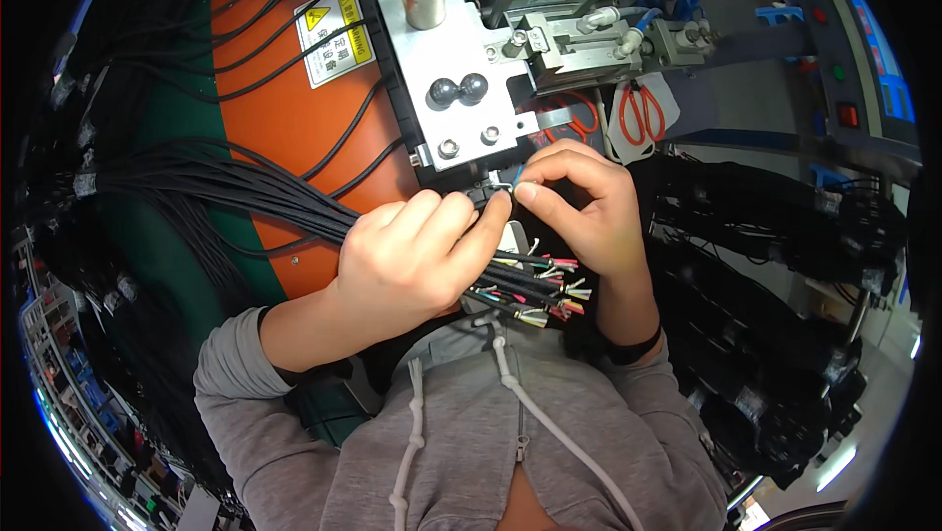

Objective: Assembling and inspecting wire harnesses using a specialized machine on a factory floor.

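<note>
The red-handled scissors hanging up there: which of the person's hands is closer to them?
The right. The right hand pinches a wire just below and left of the red-handled scissors. The left hand grips the black cable bundle farther left and lower.

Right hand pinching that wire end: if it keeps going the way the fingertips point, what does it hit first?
Probably the left hand: the right hand points leftward, its fingertips almost touching the left fingertips under the metal machine head. Depth is unclear.
</note>
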A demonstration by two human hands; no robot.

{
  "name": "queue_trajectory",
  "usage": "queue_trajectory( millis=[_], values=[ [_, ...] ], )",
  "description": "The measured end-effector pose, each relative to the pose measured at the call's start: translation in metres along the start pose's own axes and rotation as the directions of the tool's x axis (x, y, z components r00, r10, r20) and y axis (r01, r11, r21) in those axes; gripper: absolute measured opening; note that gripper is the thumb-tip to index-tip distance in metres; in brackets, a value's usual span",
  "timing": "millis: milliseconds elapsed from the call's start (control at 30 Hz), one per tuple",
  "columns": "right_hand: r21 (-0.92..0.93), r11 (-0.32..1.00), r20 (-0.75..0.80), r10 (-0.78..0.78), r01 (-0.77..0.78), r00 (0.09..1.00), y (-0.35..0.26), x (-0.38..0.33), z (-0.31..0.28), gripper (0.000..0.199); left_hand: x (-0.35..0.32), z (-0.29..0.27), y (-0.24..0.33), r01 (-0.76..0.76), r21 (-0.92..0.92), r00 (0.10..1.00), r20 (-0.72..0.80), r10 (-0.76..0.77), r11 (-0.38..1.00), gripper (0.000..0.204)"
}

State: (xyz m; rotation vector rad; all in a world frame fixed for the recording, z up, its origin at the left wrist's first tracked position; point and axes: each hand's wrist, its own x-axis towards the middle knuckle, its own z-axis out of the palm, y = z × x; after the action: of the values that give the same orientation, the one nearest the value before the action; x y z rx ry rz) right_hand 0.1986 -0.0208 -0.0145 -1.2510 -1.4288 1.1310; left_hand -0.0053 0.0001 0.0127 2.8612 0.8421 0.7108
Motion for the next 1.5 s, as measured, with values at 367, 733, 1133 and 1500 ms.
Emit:
queue_trajectory(
  millis=[367,733,1133,1500],
  values=[
    [-0.463,0.841,-0.114,-0.369,0.279,0.923,0.014,0.004,0.021,0.009,-0.002,0.002,0.009,0.104,0.137,0.986,0.114,-0.12,0.985,0.036],
    [0.246,0.929,-0.148,0.317,-0.276,0.937,0.035,-0.004,0.026,0.01,0.0,0.013,-0.007,0.042,0.057,0.999,-0.016,-0.041,0.997,0.03],
    [0.033,0.972,-0.054,-0.229,0.231,0.972,0.029,0.002,0.008,0.01,-0.009,0.004,0.008,0.147,0.254,0.982,0.08,-0.172,0.956,0.012],
    [0.309,0.86,0.044,-0.44,0.407,0.897,0.019,-0.004,0.01,0.018,-0.002,-0.006,-0.007,0.064,-0.134,0.998,0.015,-0.063,0.989,0.028]
  ],
)
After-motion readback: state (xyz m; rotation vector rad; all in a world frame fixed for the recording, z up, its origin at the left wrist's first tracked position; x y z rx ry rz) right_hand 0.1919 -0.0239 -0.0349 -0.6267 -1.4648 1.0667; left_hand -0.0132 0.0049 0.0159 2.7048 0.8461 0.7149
